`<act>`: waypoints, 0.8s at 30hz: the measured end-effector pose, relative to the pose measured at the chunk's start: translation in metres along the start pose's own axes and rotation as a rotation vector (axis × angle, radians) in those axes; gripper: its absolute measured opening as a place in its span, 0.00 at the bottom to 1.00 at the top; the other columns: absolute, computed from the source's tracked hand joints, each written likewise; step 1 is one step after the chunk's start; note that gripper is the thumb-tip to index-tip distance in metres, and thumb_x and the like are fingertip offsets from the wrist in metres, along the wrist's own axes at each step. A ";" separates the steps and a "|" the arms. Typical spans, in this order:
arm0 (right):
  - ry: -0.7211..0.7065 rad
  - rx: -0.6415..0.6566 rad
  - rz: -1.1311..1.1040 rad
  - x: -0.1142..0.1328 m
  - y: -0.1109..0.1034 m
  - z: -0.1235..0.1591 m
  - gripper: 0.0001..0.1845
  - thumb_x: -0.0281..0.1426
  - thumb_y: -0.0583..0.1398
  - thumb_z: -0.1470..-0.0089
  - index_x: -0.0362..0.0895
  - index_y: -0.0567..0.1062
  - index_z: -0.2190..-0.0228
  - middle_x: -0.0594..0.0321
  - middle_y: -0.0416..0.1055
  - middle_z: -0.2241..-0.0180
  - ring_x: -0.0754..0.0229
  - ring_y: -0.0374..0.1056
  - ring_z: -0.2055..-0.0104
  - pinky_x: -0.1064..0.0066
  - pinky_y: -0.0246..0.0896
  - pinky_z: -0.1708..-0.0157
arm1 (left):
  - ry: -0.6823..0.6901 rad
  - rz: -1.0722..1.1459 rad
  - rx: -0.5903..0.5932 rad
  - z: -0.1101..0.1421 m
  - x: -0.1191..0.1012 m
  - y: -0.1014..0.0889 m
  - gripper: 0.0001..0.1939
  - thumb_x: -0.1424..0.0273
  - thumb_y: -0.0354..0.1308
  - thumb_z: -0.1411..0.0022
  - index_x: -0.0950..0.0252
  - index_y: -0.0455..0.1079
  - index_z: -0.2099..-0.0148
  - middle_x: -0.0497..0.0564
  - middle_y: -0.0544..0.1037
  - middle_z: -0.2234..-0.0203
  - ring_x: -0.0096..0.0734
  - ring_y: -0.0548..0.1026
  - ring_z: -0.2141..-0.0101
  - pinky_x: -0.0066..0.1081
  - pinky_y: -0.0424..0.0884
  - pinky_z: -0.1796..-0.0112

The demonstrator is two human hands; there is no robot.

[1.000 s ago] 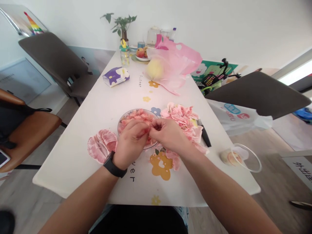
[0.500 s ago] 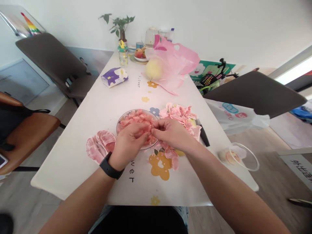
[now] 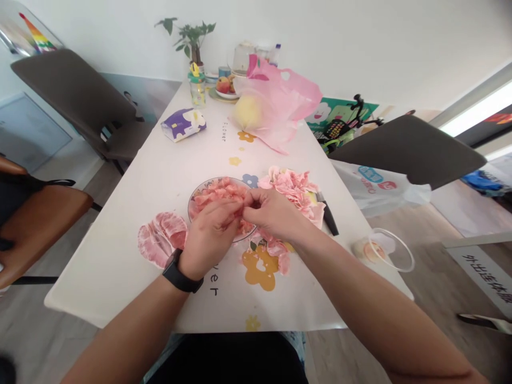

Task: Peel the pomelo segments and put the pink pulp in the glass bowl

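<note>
Over the near right side of a round plate point(image 3: 189, 209), my left hand point(image 3: 214, 226) and my right hand point(image 3: 272, 210) meet with fingertips pinched together. Between them is a small piece of pink pomelo flesh, mostly hidden by the fingers. Peeled pomelo flesh point(image 3: 218, 192) is heaped on the plate. To the left of my left hand, a peeled pomelo chunk point(image 3: 160, 240) lies on the table, its pale membrane still on. Pink pomelo peel and membrane scraps point(image 3: 292, 184) are piled right of the plate, with more scraps below my right hand.
A dark-handled knife point(image 3: 328, 216) lies beside the scraps. Farther back are a pink plastic bag point(image 3: 284, 101) with a yellow fruit, a tissue pack point(image 3: 184, 124), a jar point(image 3: 197, 90) and a potted plant point(image 3: 194, 40). A white bag point(image 3: 364, 186) and a clear tub point(image 3: 384, 250) are at the right edge.
The view has shifted slightly, so the table appears a little to the left. Both hands stay together above the plate, the left fingers curled closer in against the right.
</note>
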State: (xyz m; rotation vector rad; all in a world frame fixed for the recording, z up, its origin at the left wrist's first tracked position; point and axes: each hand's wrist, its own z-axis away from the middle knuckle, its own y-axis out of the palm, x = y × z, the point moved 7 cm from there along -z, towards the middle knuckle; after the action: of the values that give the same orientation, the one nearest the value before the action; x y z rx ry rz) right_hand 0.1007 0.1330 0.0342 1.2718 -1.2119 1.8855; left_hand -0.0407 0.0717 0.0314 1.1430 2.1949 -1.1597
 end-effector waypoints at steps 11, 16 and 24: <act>-0.087 -0.070 0.131 0.009 -0.009 0.010 0.07 0.29 0.64 0.50 0.47 0.71 0.76 0.69 0.69 0.76 0.65 0.61 0.75 0.70 0.54 0.74 | -0.445 0.354 0.069 -0.002 0.020 0.003 0.18 0.63 0.70 0.37 0.56 0.81 0.45 0.52 0.85 0.49 0.44 0.82 0.47 0.42 0.79 0.46; -0.308 -0.142 0.403 0.028 -0.001 0.019 0.07 0.26 0.61 0.46 0.46 0.72 0.75 0.66 0.72 0.72 0.63 0.65 0.69 0.69 0.57 0.68 | -0.625 0.506 0.115 0.002 0.030 0.011 0.14 0.62 0.67 0.37 0.61 0.82 0.52 0.52 0.87 0.62 0.39 0.85 0.62 0.36 0.82 0.58; -0.220 -0.052 0.848 0.026 0.010 0.018 0.07 0.26 0.58 0.39 0.45 0.72 0.70 0.60 0.74 0.68 0.59 0.65 0.68 0.67 0.50 0.71 | -0.598 0.416 0.111 0.011 0.033 0.018 0.14 0.64 0.67 0.39 0.60 0.84 0.51 0.51 0.88 0.62 0.37 0.85 0.62 0.32 0.80 0.60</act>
State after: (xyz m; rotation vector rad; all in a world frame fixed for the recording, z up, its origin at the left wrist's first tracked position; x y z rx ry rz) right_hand 0.0900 0.1113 0.0565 1.0257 -2.1446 2.2698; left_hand -0.0459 0.0840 -0.0053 1.0524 1.3864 -1.2402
